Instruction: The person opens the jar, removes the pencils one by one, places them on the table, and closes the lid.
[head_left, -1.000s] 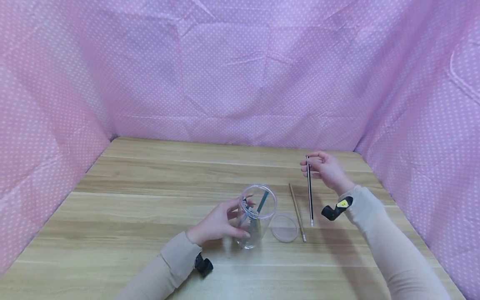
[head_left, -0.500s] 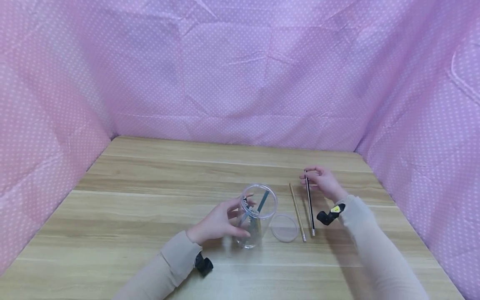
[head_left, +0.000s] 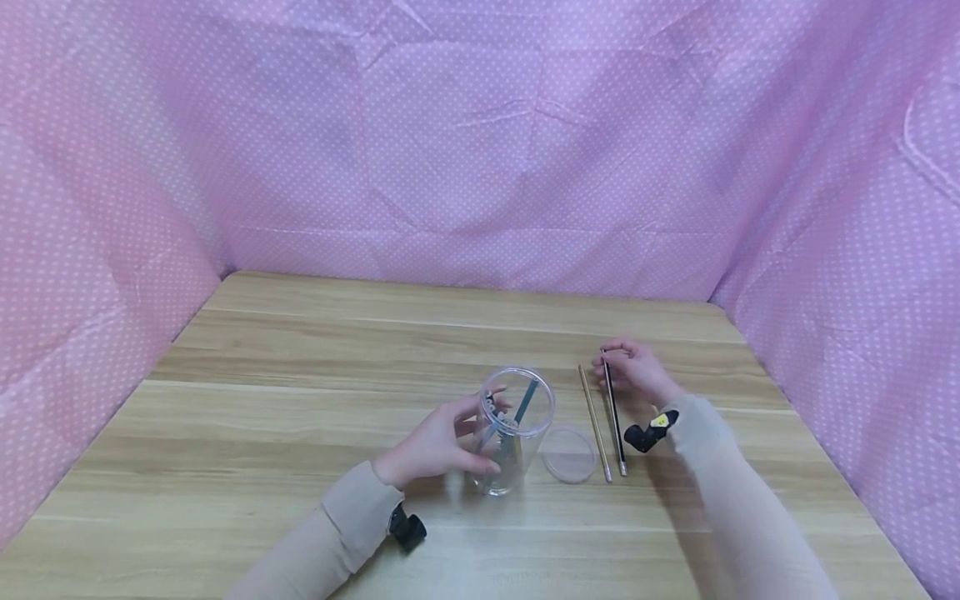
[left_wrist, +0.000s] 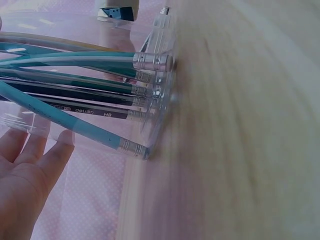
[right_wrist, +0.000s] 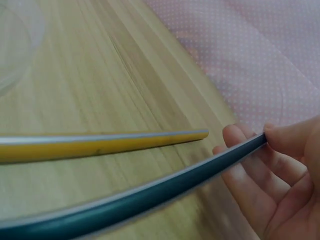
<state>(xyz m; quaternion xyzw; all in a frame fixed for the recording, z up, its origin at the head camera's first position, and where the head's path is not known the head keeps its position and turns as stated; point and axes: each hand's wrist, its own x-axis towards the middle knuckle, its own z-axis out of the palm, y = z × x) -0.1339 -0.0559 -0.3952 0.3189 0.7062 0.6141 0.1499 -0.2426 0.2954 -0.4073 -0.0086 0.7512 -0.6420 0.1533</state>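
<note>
My left hand (head_left: 431,446) grips a clear plastic jar (head_left: 497,485) from its left side, the jar standing on the table. Inside it lean several pencils (left_wrist: 70,119), mostly teal and dark, their metal eraser ends down at the jar's bottom in the left wrist view. Between thumb and fingers, my right hand (head_left: 637,371) pinches the far tip of a dark green pencil (head_left: 613,417); its eraser end points toward me, low over the table. Just left of it lies a yellow pencil (right_wrist: 110,146), nearly parallel, on the wood.
A round clear lid (head_left: 568,455) lies flat between the jar and the yellow pencil. The wooden table (head_left: 300,367) is walled on three sides by pink dotted cloth (head_left: 465,150). Each wrist wears a black camera.
My right hand has lowered the dark green pencil and shifted it left, closer to the yellow pencil. My left hand and the jar have stayed in place.
</note>
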